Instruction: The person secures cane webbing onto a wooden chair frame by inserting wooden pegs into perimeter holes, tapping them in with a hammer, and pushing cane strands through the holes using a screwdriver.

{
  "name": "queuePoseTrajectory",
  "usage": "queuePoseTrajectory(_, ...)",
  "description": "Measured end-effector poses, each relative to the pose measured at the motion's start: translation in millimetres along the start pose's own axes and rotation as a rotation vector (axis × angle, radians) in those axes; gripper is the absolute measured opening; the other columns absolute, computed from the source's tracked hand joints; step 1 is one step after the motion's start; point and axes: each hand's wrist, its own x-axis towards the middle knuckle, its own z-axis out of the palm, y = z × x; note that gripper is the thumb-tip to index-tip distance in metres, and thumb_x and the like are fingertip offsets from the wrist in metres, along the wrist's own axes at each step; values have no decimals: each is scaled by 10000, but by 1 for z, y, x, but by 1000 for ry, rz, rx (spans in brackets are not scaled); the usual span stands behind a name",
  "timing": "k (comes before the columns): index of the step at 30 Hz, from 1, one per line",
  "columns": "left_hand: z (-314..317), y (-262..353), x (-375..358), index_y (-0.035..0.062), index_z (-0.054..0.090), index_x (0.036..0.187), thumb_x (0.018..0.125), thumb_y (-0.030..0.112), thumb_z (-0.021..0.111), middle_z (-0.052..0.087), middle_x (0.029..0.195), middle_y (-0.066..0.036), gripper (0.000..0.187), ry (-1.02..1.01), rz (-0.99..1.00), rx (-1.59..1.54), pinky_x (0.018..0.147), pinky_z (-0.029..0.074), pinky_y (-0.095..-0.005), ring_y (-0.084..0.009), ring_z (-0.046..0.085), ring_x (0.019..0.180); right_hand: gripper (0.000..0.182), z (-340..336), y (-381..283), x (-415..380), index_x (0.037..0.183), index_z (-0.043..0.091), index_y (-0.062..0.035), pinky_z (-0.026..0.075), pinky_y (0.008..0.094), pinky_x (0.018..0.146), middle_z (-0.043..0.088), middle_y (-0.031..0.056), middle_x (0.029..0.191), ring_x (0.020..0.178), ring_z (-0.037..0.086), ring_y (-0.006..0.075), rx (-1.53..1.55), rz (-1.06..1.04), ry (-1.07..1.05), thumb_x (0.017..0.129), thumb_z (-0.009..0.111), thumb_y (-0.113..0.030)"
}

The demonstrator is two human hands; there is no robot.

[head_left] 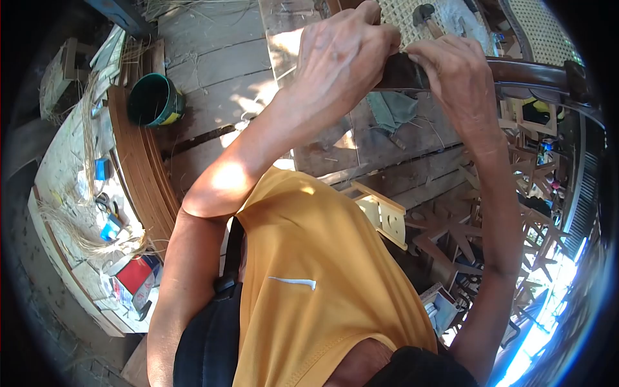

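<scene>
A dark, polished wooden rail [525,72] with a curved end crosses the top right, below woven cane panels [398,14]. My left hand [351,55] is closed at the rail's left part, its fingers curled inward and mostly hidden. Close beside it, my right hand [454,74] is bent over the rail with thumb and fingers pinched together. Whatever either hand pinches is too small or hidden to name. A hammer [424,15] and a clear plastic bag [461,24] lie on the cane just beyond my right hand.
A dark green bucket [157,100] stands left on the plank floor [216,48]. Long brown boards [138,161] edge a bench strewn with loose strands and blue items. Green cloth [392,111] lies below the rail. Wooden frame pieces [445,232] crowd the right.
</scene>
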Motion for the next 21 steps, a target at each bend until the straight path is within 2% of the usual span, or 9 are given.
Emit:
queuePoseTrajectory(2, -3, 1, 1, 53, 672, 923, 918, 130, 648, 616, 874, -110, 81, -10, 21, 92, 647, 505, -400, -265, 649, 777, 114, 3, -5, 3, 926, 701, -92, 469, 392, 830, 684, 79, 849, 842, 646, 262, 27, 26, 35, 813, 706, -84)
queuePoseTrajectory(4, 12, -6, -12, 125, 732, 965, 873, 157, 725, 637, 929, -74, 98, -21, -39, 96, 690, 510, -397, -314, 645, 810, 139, 9, -15, 2, 903, 695, -78, 474, 398, 835, 679, 89, 835, 838, 644, 272, -19, 39, 68, 765, 683, -80)
queuePoseTrajectory(6, 8, 4, -10, 157, 722, 958, 886, 171, 696, 629, 959, -66, 79, -35, -102, 69, 705, 522, -405, -340, 643, 847, 137, 10, -19, -1, 852, 688, -59, 483, 399, 840, 674, 92, 804, 828, 645, 263, -63, 18, 57, 727, 655, -104)
queuePoseTrajectory(7, 7, 8, -7, 173, 747, 939, 880, 202, 722, 648, 938, -31, 70, -51, -102, 122, 663, 535, -406, -291, 669, 809, 129, 9, -13, -1, 818, 687, -51, 488, 396, 842, 672, 90, 780, 820, 647, 249, -45, -1, 38, 721, 642, -122)
queuePoseTrajectory(9, 7, 6, -8, 167, 746, 936, 886, 208, 723, 621, 890, -47, 68, -28, -78, 102, 672, 514, -378, -296, 661, 801, 89, 8, -16, -2, 752, 682, -46, 487, 391, 859, 659, 80, 707, 797, 646, 213, -123, -12, 24, 721, 639, -117)
queuePoseTrajectory(11, 2, 11, -10, 140, 738, 959, 887, 195, 725, 620, 899, -68, 92, -62, -111, 85, 711, 510, -378, -309, 656, 815, 91, 12, -20, -5, 706, 677, -51, 484, 388, 862, 636, 60, 640, 776, 643, 193, -161, 58, 142, 722, 639, -132)
queuePoseTrajectory(14, 3, 10, -5, 117, 730, 976, 890, 155, 714, 618, 898, -74, 95, -80, -72, 134, 704, 505, -371, -299, 654, 807, 100, 15, -24, -3, 697, 680, -59, 478, 385, 841, 638, 51, 635, 779, 648, 198, -172, 119, 167, 731, 641, -145)
queuePoseTrajectory(18, 2, 8, -5, 97, 719, 987, 883, 106, 701, 611, 895, -75, 106, -101, -55, 136, 691, 497, -367, -291, 642, 789, 134, 16, -18, 1, 670, 690, -77, 453, 370, 805, 646, 40, 646, 783, 645, 195, 12, 49, 91, 758, 640, -163)
queuePoseTrajectory(21, 3, 4, -6, 76, 707, 1006, 871, 63, 686, 605, 904, -87, 137, -107, -59, 140, 695, 494, -379, -300, 633, 806, 123, 26, -20, 5, 643, 707, -120, 462, 409, 798, 648, 36, 633, 778, 656, 209, -69, 13, 109, 715, 647, -199)
